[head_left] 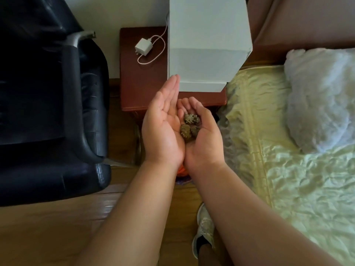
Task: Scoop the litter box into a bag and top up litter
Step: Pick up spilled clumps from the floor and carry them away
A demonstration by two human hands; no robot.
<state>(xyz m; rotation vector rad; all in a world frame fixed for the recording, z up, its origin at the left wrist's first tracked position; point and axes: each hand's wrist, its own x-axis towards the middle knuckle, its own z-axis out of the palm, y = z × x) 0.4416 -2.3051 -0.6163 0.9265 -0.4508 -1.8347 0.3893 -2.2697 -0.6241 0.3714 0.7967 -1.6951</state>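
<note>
While we are standing over the wooden floor (57, 237), we are holding our two hands side by side, palms up, their inner edges touching to form a cup. Our left hand (161, 129) is lying flat with its fingers straight and together, the fingertips reaching up to the lower edge of the white box (207, 41). Our right hand (201, 137) is curling slightly, its fingers bent upward around the litter clumps (190, 124), three grainy brownish lumps that are resting in the hollow where the two palms are meeting.

Just beyond the fingertips, a dark red wooden nightstand (142, 85) is bearing the tall white box, which is closed, so we cannot tell what is in it. Beside the box a white charger plug (143, 47) is lying with its looped white cable (153, 58). A black leather armchair (48, 112) is filling the left side, and a bed with a pale yellow-green cover (278, 150) and a white fluffy pillow (322, 100) is lying to the right. Under our wrists a scrap of something orange (181, 170) is showing, too hidden to name. Below our right forearm, our light sneaker (204, 227) is standing on the floor.
</note>
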